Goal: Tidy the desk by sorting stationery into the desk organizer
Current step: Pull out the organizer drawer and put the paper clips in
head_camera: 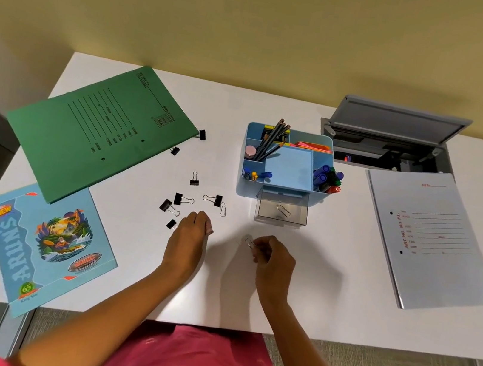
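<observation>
Currently, the right hand (273,258) pinches a silver paper clip (248,242) between thumb and fingertips over the worktop (327,289). The blue desk organizer (287,164) stands at 12 o'clock from that hand, its clear drawer (263,214) pulled out with a second paper clip (283,210) inside. The left hand (192,232) rests on the worktop, fingers curled under; whether it grips anything cannot be determined. Black binder clips (180,198) lie scattered at 11 o'clock from it, a loose paper clip (223,210) at 1 o'clock.

black binder clips (194,179): 7 | wire paper clips (223,210): 3 | file folders (100,130): 2, one green, one pale grey | printed notebook (48,248): 1 | blue desk organizer (247,188): 1 | clear drawer (266,216): 1
</observation>
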